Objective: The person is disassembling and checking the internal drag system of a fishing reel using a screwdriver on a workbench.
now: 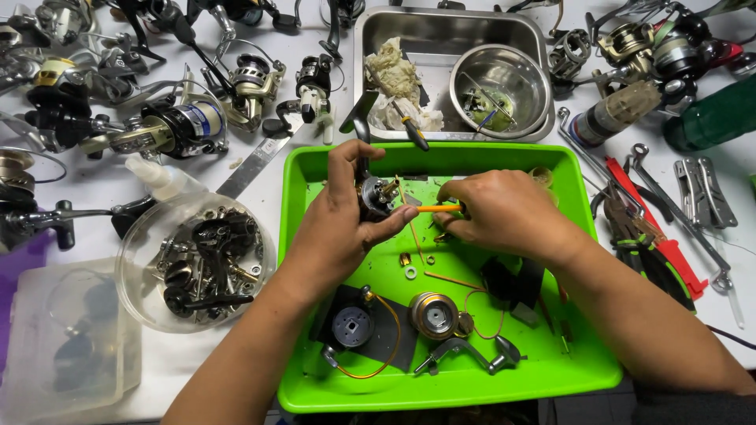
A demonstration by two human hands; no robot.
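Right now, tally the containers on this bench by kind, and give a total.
Green plastic tray: 1
Steel rectangular pan: 1
Steel round bowl: 1
Clear round tub of parts: 1
Clear lidded box: 1
Total: 5

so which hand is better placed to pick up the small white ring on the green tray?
Probably the left. The left hand grips the reel body directly above the white ring. The right hand holds an orange tool and sits further right over the green tray.
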